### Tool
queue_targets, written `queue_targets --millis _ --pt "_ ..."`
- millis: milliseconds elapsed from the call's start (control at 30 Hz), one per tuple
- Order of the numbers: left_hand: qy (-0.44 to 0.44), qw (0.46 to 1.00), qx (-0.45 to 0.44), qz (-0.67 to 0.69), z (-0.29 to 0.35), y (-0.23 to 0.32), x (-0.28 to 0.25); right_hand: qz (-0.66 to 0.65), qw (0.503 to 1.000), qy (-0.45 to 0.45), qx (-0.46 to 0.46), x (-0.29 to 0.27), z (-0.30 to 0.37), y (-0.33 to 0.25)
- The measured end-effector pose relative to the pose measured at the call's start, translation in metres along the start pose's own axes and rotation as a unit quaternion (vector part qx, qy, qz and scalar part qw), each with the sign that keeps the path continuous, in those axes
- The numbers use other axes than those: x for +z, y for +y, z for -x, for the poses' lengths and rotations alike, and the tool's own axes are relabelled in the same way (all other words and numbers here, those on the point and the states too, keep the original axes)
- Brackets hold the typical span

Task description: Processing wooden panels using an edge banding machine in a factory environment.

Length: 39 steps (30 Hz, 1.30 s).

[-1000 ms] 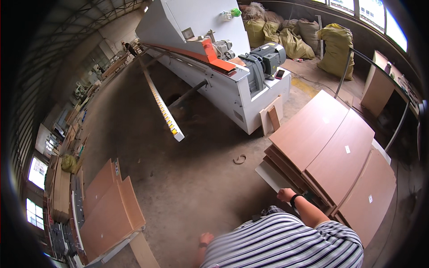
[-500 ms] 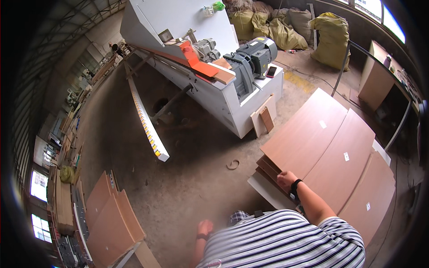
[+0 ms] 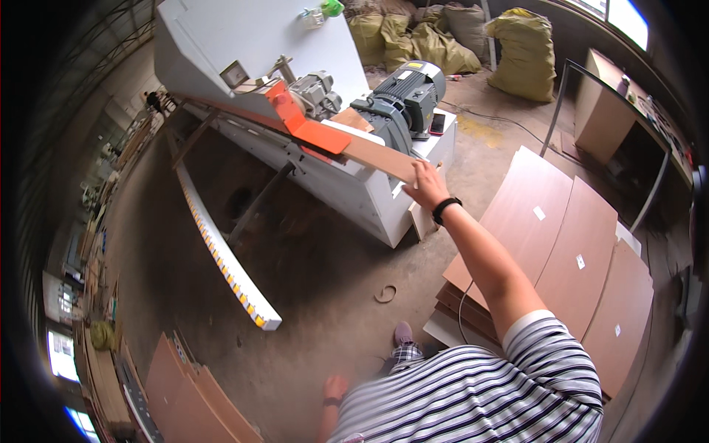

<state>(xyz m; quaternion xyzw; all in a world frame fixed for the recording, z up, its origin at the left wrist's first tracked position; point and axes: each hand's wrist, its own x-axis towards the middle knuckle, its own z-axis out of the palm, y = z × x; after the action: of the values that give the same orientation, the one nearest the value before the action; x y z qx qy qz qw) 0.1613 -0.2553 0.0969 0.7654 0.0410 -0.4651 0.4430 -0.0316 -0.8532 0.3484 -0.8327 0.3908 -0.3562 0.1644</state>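
Observation:
My right hand [image 3: 428,184], with a black band at the wrist, is stretched forward with its fingers bent over the near end of a narrow brown wooden board [image 3: 380,158]. The board comes out from beneath a bright orange guard [image 3: 304,127] on a large white machine [image 3: 354,193]. Just beyond the hand sit a dark grey motor and gearbox [image 3: 413,92] on the machine's near end. Low beside my body hangs my left hand [image 3: 336,387], blurred and away from any object; its fingers cannot be made out.
Stacked brown panels [image 3: 550,214] with small white labels stand to my right. More panels [image 3: 181,391] lean at lower left. A long white rail [image 3: 236,277] with yellow pieces juts toward me. A phone [image 3: 437,124] lies beside the motor. Bulging sacks [image 3: 521,55] line the back.
My right hand has moved from the panel stack's left edge up and forward to the wooden board. The board reaches farther out past the orange guard. The view has shifted.

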Motion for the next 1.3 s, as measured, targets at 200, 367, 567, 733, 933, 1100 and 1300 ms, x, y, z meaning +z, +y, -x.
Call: queue_targets --millis 200,367,567,733,933,1100,1300 --pt "-0.011 1.000 -0.023 0.003 -0.034 0.090 -0.013 0.228 0.943 -0.171 0.172 0.000 -0.035 0.004" --pt "-0.145 0.974 0.130 -0.114 -0.146 0.087 -0.053 0.222 0.948 -0.162 0.161 -0.015 -0.023 0.013" --pt "-0.131 0.984 0.013 -0.123 -0.136 0.181 0.047 0.211 0.944 -0.189 0.171 -0.092 0.048 0.061" --pt "-0.206 0.969 0.018 -0.132 -0.148 0.183 0.074 0.166 0.961 -0.061 0.214 -0.142 0.175 0.085" --pt "-0.261 0.810 0.229 -0.472 -0.179 0.137 0.106 0.264 0.837 0.094 0.470 -0.198 0.415 0.112" --pt "-0.270 0.453 0.408 -0.746 -0.146 0.147 0.147 0.266 0.680 0.127 0.672 -0.243 0.509 0.116" --pt "-0.376 0.885 0.053 -0.269 -0.025 0.168 0.275 0.279 0.531 0.170 0.782 -0.282 0.569 0.170"
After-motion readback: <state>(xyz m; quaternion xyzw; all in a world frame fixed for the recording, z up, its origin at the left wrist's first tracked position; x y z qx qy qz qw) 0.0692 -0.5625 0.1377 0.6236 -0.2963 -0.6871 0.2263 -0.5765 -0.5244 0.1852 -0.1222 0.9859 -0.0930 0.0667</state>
